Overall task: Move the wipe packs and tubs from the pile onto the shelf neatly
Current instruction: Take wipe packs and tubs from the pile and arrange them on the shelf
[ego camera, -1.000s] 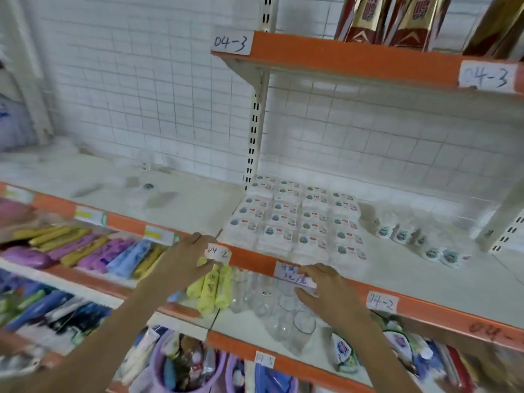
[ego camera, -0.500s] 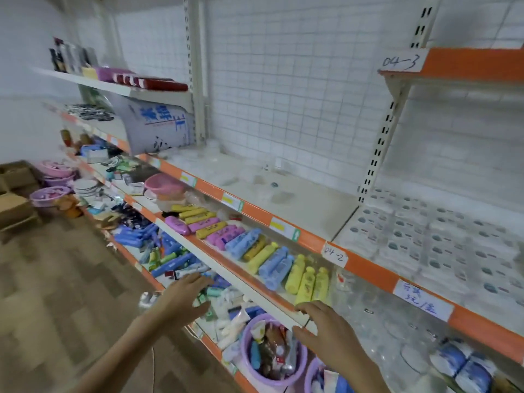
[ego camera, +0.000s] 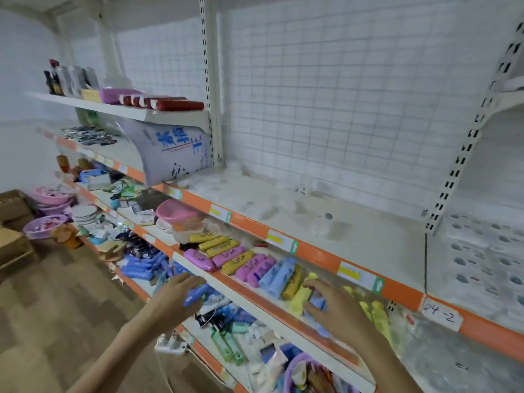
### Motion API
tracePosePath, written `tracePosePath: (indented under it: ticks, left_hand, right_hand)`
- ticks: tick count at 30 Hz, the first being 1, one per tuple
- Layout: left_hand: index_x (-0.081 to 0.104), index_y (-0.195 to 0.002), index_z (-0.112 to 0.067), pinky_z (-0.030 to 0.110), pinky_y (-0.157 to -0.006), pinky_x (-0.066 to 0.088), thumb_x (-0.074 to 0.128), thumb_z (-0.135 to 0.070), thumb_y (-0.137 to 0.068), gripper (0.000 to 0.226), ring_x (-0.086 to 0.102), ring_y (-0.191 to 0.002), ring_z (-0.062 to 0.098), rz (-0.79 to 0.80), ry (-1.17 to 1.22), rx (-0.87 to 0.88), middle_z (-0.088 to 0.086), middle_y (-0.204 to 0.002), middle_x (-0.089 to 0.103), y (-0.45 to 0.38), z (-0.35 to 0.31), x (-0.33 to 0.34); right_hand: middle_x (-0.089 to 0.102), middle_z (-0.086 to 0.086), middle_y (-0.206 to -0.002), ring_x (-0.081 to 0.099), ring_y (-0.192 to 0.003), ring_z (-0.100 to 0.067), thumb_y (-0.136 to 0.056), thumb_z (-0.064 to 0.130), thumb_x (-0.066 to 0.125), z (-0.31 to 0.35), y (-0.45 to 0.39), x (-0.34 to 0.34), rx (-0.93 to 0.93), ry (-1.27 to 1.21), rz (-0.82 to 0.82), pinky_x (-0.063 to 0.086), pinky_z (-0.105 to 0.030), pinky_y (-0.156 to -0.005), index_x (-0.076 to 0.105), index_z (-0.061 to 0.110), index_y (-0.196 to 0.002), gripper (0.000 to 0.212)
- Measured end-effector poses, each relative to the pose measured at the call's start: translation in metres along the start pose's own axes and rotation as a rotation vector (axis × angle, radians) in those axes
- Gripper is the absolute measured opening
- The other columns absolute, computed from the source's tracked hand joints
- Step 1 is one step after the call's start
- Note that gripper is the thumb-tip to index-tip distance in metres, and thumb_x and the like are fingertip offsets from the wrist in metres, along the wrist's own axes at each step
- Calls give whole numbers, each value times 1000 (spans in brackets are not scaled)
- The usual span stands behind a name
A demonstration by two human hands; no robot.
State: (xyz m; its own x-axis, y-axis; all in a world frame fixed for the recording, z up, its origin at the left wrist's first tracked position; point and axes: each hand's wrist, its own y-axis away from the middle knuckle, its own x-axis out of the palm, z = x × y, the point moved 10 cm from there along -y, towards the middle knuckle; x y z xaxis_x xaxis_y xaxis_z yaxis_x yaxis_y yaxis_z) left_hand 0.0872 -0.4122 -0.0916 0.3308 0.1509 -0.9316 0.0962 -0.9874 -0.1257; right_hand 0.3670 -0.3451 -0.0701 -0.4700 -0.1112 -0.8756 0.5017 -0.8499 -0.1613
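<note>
Wipe packs (ego camera: 479, 259), small, white and flat with little dark round spots on top, lie in neat rows on the white metal shelf with the orange front edge (ego camera: 317, 255), far out at 3 o'clock. They look blurry, so their print cannot be read. A white paper tag (ego camera: 440, 318) with handwriting sticks on the orange edge just below them.

The left hand (ego camera: 174, 300) reaches out at 7 o'clock with its fingers straight and a bit apart. It is in front of long blue soft tubes (ego camera: 141, 269) on a lower shelf, and whether it touches one cannot be told.

The right hand (ego camera: 337, 310) is at 5 o'clock. Its fingers are spread and gently bent, holding nothing, over a row of long pink, yellow and blue plastic cases (ego camera: 241, 260) on the shelf under the orange edge.

A big pale sack with blue writing (ego camera: 173, 153) leans at 10 o'clock. A pink plastic bowl (ego camera: 174, 212) sits below it.
</note>
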Motion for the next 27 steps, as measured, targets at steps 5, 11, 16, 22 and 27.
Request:
tracePosePath:
  ticks: [5, 11, 16, 22, 27]
  left_hand:
    - [50, -127, -21, 19, -85, 37, 60, -23, -88, 40, 48, -113, 13, -34, 143, 101, -5, -122, 49, -66, 6, -17]
    - [54, -122, -13, 24, -83, 42, 65, -16, -84, 39, 52, -94, 11, -122, 256, 231, 0, -107, 54, -170, -36, -39]
    - [50, -125, -13, 22, -77, 37, 64, -25, -85, 44, 50, -94, 15, -137, 331, 307, 0, -106, 51, -272, -75, -41]
    - [43, -130, -13, 20, -78, 36, 69, -30, -81, 58, 51, -93, 17, -8, 353, 292, 7, -115, 48, -386, -111, -13]
    - [40, -133, -10, 22, -82, 38, 69, -29, -81, 63, 50, -103, 21, 94, 407, 268, 14, -125, 45, -445, -140, 17]
  right_hand:
    - [53, 6, -119, 53, -108, -12, -89, 32, 57, -17, -43, -28, 83, 31, -105, 40, -22, -79, 52, 25, -125, 36]
    - [43, 6, -133, 46, -118, -15, -88, 10, 48, -44, -106, -66, 132, 186, -174, 41, -29, -89, 43, 28, -131, 47]
    - [18, 6, -153, 19, -138, -17, -79, -10, 38, -71, -160, -60, 42, 520, 32, 26, -31, -104, 23, 34, -143, 79]
    - [8, 6, -156, 7, -143, -18, -86, 6, 52, -100, -199, -42, -95, 726, 134, 11, -32, -112, 21, 39, -142, 72]
    - [27, 10, -148, 23, -136, -13, -83, 26, 58, -120, -232, -49, -30, 609, 88, 14, -26, -110, 35, 32, -137, 59]
